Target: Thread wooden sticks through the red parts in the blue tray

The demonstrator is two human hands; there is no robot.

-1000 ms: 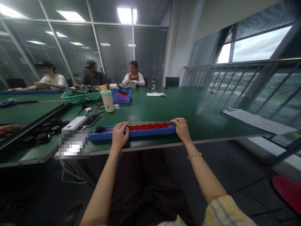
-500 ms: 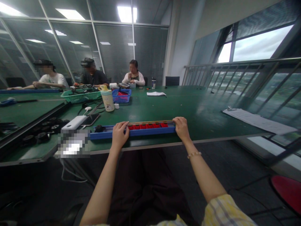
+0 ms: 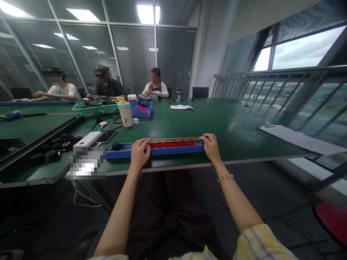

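Note:
A long blue tray (image 3: 176,150) lies along the near edge of the green table (image 3: 206,122), with a row of red parts (image 3: 171,144) in it and a thin brown strip along its far side. My left hand (image 3: 139,153) rests on the tray's middle, fingers curled over its near wall. My right hand (image 3: 210,147) grips the tray's right end, fingers closed around it. A small black part (image 3: 116,146) sits in the tray's left end.
A white power bank (image 3: 88,139) and a phone (image 3: 107,136) lie left of the tray. Further back stand a cream bottle (image 3: 126,114), a blue basket (image 3: 141,109) and a green basket (image 3: 94,109). Three people sit at the far side. Papers (image 3: 295,139) lie at right.
My hands and the tray have stayed as they were; only the view has shifted slightly.

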